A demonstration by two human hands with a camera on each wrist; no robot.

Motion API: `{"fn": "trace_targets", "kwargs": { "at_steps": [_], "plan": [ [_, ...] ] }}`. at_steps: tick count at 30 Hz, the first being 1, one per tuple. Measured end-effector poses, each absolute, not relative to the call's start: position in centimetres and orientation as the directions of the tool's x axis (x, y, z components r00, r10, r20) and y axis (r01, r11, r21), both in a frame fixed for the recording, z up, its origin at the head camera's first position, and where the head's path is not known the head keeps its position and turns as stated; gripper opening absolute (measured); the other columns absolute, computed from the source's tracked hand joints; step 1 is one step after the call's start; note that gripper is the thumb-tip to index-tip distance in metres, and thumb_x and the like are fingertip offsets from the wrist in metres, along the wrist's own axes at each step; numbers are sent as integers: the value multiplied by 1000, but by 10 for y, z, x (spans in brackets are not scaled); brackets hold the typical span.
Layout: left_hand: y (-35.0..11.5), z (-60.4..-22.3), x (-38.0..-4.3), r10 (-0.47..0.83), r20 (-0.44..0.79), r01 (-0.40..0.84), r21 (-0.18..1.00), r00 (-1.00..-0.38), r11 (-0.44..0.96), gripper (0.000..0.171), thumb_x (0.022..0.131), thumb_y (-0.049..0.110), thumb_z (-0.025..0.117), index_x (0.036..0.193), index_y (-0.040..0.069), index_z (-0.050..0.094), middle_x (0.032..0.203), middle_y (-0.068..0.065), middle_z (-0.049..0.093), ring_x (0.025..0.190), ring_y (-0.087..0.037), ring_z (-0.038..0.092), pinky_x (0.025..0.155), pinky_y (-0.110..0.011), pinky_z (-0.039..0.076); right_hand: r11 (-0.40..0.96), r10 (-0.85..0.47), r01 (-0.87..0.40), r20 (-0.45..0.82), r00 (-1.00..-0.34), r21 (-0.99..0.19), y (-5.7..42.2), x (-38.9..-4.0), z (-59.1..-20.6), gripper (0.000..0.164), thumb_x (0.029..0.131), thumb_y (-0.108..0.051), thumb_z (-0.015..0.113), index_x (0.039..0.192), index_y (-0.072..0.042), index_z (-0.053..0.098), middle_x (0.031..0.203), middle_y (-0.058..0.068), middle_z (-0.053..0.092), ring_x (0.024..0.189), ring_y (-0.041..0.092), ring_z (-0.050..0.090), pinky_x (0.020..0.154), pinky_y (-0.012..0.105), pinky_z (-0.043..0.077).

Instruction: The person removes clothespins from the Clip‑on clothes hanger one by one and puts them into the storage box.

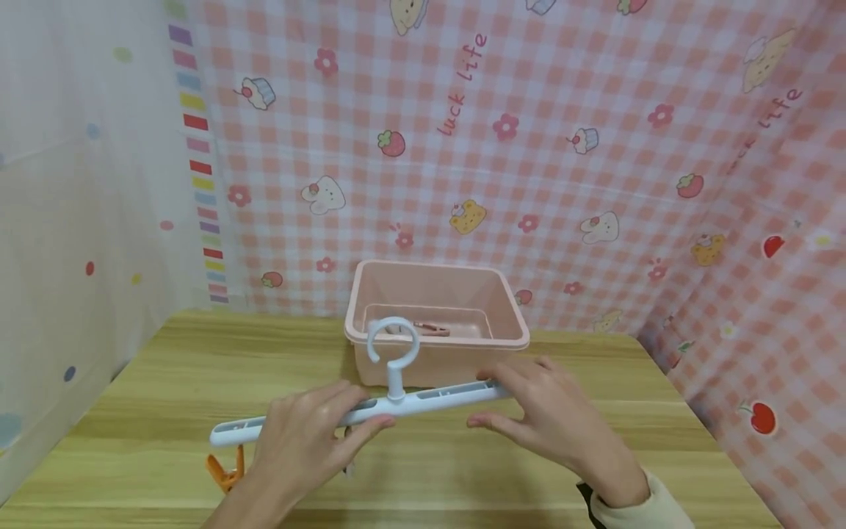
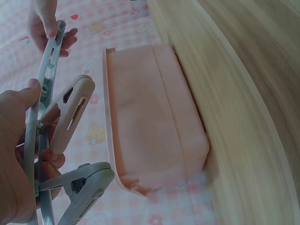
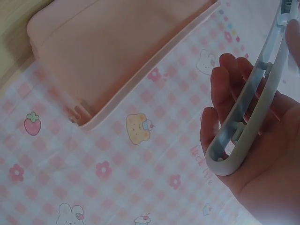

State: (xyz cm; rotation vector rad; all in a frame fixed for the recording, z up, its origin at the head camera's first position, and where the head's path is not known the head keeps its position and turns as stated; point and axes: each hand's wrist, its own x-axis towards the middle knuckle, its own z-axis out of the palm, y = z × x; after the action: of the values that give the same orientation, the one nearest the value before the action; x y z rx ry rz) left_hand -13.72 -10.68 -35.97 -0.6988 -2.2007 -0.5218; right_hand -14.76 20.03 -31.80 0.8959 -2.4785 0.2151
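A pale blue clip hanger with a round hook is held up over the table, tilted with its right end higher. My left hand grips the bar left of the hook, thumb in front. At the other end, my right hand has its fingers behind the bar; in the right wrist view that end lies across the palm. From the bar hang an orange clothespin, a beige-pink clothespin and a grey clothespin, the last two beside my left fingers.
Behind the hanger stands a pink plastic bin near the back of the wooden table. Inside the bin lies a brownish-pink clothespin. A checked cloth hangs behind, with more cloth at both sides.
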Motion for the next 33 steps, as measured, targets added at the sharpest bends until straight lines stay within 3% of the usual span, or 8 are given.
{"fn": "trace_targets", "kwargs": {
  "at_steps": [4,7,10,20,24,27,30,33],
  "plan": [
    [-110,-360,-134,323,764,621,127,-559,773,29,80,54,78,77,27,67,63,21,52,50,10,25,44,-6,18,766,-566,-642,511,-647,36,195,-151,-322,41,85,-57,72,105,-22,69,90,-13,72,74,1,62,72,31,54],
    [-113,-360,-132,323,766,616,119,-556,778,31,80,55,77,76,27,66,62,21,49,50,10,24,44,-6,18,757,-574,-652,523,-630,45,192,-153,-325,34,84,-55,73,97,-24,68,79,-17,64,64,-2,47,60,19,43],
    [-116,-360,-131,322,771,614,111,-549,781,32,81,56,76,76,27,65,61,20,47,50,10,24,44,-6,16,749,-578,-660,542,-610,57,190,-155,-328,31,84,-55,73,89,-25,64,71,-18,53,60,-2,37,56,15,33],
    [-124,-355,-133,353,792,622,43,-498,782,35,79,56,77,79,23,66,66,17,52,54,6,32,45,-8,26,745,-586,-645,629,-510,172,184,-157,-343,42,93,-61,55,83,-20,53,68,-14,42,60,-1,31,57,20,35],
    [-121,-354,-135,387,816,609,-54,-430,791,43,84,61,70,81,18,65,71,11,57,57,-3,46,49,-16,42,774,-556,-615,625,-548,150,193,-151,-350,37,93,-57,59,86,-22,54,73,-16,51,64,-2,43,63,26,46],
    [-118,-352,-138,379,835,587,-86,-398,805,51,91,65,59,88,15,69,82,4,68,71,-14,62,65,-27,54,803,-521,-582,628,-578,131,207,-146,-352,33,92,-53,63,87,-22,55,74,-17,51,65,-3,44,70,34,54],
    [-122,-352,-140,271,881,581,5,-388,814,58,94,66,52,100,12,72,100,-4,73,92,-23,67,89,-43,51,824,-493,-554,634,-596,120,221,-143,-354,30,91,-49,68,86,-22,55,71,-19,44,64,-4,38,71,37,56],
    [-134,-354,-144,93,889,577,207,-448,790,62,95,63,55,116,6,67,117,-12,67,106,-30,61,91,-46,38,834,-471,-543,636,-611,96,230,-141,-357,28,87,-44,74,86,-23,56,72,-20,40,63,-6,34,63,29,49]
  ]
}}
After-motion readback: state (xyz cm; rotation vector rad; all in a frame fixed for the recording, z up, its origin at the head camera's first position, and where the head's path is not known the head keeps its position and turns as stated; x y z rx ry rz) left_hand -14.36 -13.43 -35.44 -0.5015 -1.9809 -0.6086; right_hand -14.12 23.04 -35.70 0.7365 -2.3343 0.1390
